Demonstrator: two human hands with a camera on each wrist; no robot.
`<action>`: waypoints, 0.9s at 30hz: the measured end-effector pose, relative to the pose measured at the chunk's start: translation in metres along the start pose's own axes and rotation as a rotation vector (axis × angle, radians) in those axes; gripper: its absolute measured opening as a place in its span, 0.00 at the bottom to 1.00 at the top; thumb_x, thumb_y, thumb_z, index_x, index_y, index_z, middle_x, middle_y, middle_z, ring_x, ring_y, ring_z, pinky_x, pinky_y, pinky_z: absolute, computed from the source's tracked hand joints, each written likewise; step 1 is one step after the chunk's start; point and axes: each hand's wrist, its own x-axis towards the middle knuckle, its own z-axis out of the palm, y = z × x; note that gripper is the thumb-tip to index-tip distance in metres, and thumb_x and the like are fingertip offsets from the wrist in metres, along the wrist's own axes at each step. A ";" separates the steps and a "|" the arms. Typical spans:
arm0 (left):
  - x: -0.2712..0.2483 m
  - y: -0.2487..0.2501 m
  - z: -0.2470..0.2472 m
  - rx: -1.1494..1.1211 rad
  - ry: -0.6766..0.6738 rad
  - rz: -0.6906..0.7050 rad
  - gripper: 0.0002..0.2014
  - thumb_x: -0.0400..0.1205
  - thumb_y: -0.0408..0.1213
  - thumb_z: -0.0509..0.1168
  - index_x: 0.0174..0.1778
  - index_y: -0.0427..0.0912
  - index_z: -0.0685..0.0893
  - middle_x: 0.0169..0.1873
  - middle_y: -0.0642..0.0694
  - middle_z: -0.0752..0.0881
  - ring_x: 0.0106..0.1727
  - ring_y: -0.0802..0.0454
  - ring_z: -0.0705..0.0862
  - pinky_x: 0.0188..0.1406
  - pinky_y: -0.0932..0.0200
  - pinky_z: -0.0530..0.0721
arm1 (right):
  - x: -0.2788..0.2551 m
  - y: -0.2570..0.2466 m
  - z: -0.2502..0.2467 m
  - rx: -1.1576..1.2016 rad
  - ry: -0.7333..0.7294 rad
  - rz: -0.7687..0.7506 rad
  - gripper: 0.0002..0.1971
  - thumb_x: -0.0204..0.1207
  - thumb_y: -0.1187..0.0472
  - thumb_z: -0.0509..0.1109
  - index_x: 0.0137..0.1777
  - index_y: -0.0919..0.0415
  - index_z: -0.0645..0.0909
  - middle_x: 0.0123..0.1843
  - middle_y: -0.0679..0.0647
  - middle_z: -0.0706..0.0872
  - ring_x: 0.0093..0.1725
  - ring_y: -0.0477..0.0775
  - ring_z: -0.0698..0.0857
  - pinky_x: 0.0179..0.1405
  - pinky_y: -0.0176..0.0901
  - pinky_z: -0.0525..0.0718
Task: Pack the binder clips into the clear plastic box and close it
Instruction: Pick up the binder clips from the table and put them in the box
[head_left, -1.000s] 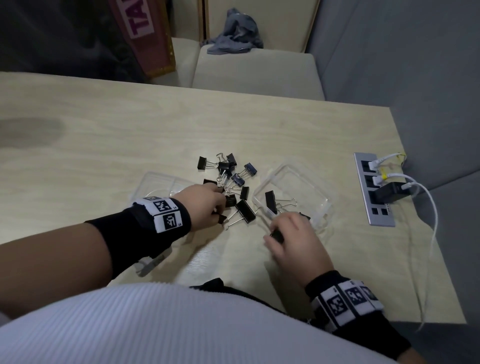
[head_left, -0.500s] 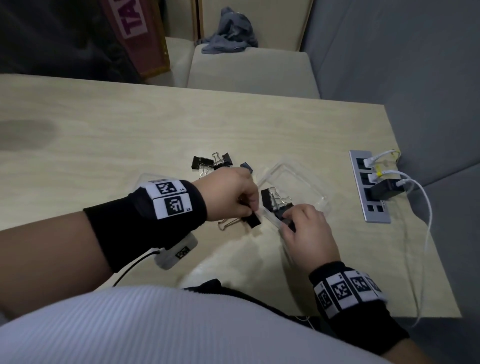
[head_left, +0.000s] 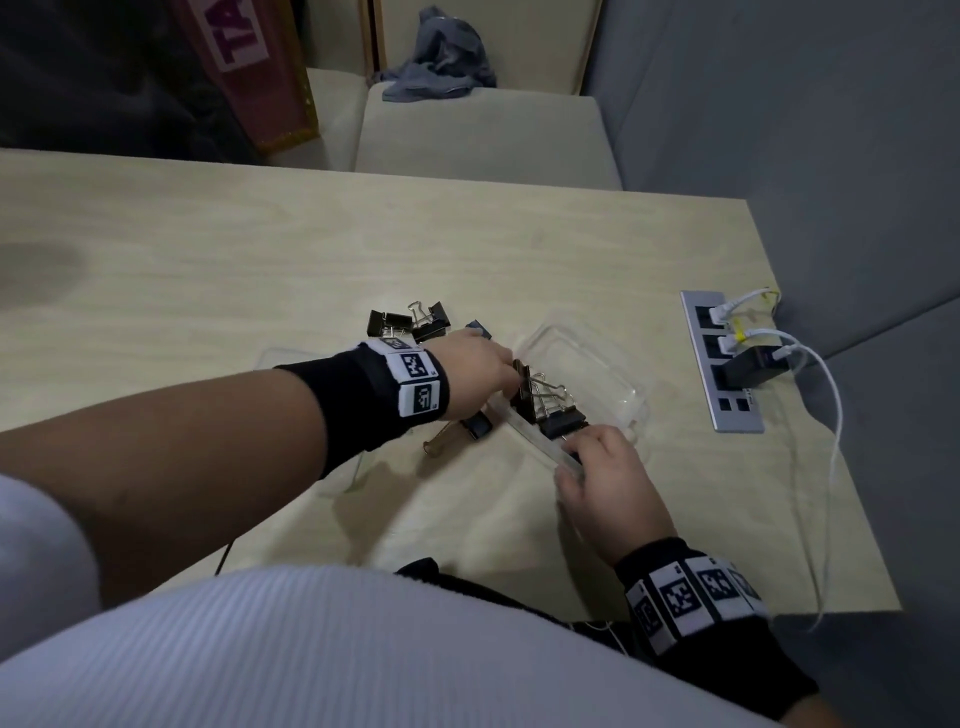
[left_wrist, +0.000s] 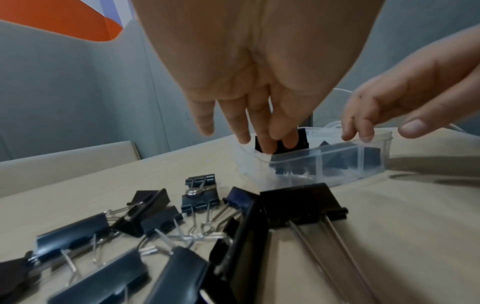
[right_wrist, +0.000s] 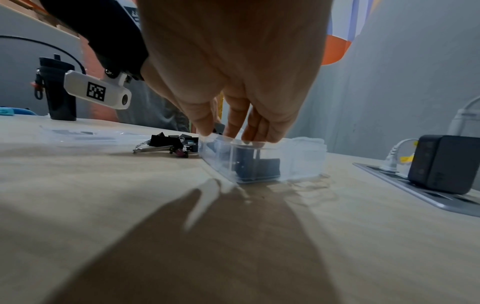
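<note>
L hand (head_left: 480, 371) moved over box (head_left: 618, 374), pinching clip (left_wrist: 298, 139); R hand (head_left: 608, 483) grips rim.

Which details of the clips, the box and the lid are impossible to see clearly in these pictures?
- Clips loose on the table: head view, the left hand and its forearm cover much of the pile, so no count.
- Clips in the clear plastic box: left wrist view, hazy through the wall; the number is unclear.
- Lid: head view, mostly under the forearm.
- Right hand fingertips: right wrist view, blurred at the box rim.
</note>
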 end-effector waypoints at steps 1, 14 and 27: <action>-0.001 0.000 0.002 0.010 0.005 -0.024 0.20 0.78 0.32 0.62 0.66 0.53 0.78 0.63 0.49 0.80 0.70 0.46 0.77 0.75 0.46 0.66 | 0.000 -0.001 0.000 -0.001 -0.002 0.004 0.13 0.74 0.64 0.69 0.57 0.64 0.82 0.59 0.57 0.78 0.60 0.58 0.77 0.60 0.48 0.76; -0.010 0.000 0.022 0.114 0.015 -0.071 0.29 0.80 0.39 0.64 0.78 0.56 0.67 0.85 0.56 0.52 0.85 0.52 0.51 0.77 0.38 0.59 | 0.008 -0.010 0.003 -0.013 -0.021 0.052 0.14 0.71 0.65 0.69 0.56 0.65 0.81 0.57 0.60 0.78 0.58 0.63 0.77 0.59 0.52 0.78; -0.059 -0.016 0.044 -0.100 0.193 -0.254 0.28 0.79 0.52 0.50 0.78 0.59 0.66 0.79 0.52 0.67 0.79 0.46 0.66 0.67 0.46 0.69 | 0.029 -0.060 0.035 -0.272 -0.370 -0.267 0.35 0.77 0.58 0.63 0.83 0.52 0.53 0.85 0.51 0.54 0.74 0.61 0.67 0.73 0.56 0.70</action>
